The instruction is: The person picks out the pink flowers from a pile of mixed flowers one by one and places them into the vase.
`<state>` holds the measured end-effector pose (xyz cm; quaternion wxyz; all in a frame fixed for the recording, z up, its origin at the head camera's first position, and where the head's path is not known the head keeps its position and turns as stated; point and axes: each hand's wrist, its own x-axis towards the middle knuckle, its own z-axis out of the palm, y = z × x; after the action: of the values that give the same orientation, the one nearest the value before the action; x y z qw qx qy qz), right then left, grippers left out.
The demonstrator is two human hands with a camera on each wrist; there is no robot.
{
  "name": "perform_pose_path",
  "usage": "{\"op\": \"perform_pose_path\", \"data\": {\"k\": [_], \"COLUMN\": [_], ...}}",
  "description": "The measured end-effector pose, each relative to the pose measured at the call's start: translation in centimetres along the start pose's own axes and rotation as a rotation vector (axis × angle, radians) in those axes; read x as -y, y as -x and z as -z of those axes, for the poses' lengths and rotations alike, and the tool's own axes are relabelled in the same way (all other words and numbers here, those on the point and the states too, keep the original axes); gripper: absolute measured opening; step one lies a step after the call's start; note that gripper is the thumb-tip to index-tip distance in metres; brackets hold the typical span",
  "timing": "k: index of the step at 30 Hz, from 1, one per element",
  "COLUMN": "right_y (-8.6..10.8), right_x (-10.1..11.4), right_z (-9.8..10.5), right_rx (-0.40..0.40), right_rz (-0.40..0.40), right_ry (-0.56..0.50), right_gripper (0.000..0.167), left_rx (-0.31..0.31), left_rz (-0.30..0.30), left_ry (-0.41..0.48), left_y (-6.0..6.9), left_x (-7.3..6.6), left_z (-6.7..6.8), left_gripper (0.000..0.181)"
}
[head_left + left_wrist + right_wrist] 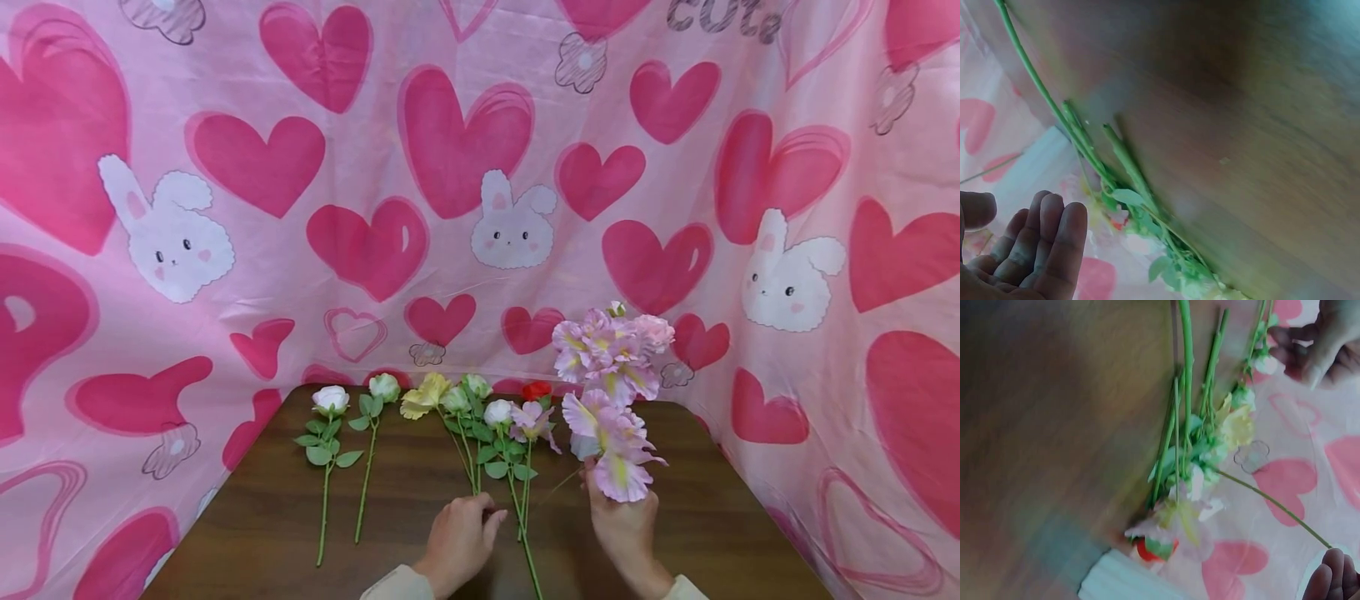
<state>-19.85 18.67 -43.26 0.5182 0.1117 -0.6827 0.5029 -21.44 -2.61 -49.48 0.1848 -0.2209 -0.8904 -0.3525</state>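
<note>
My right hand (624, 521) pinches a pink iris (617, 442) by its thin stem (1272, 503). That stem's free end points left over the table in the head view. Behind the bloom a bit of a white vessel (582, 447) shows; its ribbed wall (1125, 578) appears in the right wrist view. Above stand more pink irises (607, 354) and a pink rose (654, 332); their lower stems are hidden. My left hand (461, 533) hovers by the lower stems of a yellow flower (426, 396), and its slightly bent fingers (1063, 244) hold nothing.
On the brown table (262, 517) lie two white roses, one white rose (332, 402) leftmost and a greenish white rose (384, 387) beside it. A middle group has a white rose (498, 412), a pale pink flower (532, 421) and a red flower (537, 390). Heart-printed cloth (442, 267) surrounds the table.
</note>
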Motion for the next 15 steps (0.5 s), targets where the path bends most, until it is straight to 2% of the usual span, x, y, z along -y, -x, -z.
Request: {"op": "perform_pose_path", "data": {"k": [4, 12, 15], "right_y": [-1.0, -2.4, -3.0], "right_x": [0.4, -3.9, -4.5], "right_z": [0.4, 1.4, 1.9], "right_rx": [-0.041, -0.128, -0.143], "right_rz": [0.087, 0.273, 0.288], "right_ry": [0.010, 0.080, 0.128], "right_gripper": [0.020, 0.023, 0.022], "left_rx": [-0.007, -0.029, -0.016], "left_rz": [0.017, 0.028, 0.047], "left_ry": [-0.008, -0.053, -0.055], "left_y": [0.2, 0.4, 0.5], "left_x": [0.6, 1.5, 1.7], "left_z": [0.3, 1.2, 1.6], "left_gripper": [0.017, 0.017, 0.020]}}
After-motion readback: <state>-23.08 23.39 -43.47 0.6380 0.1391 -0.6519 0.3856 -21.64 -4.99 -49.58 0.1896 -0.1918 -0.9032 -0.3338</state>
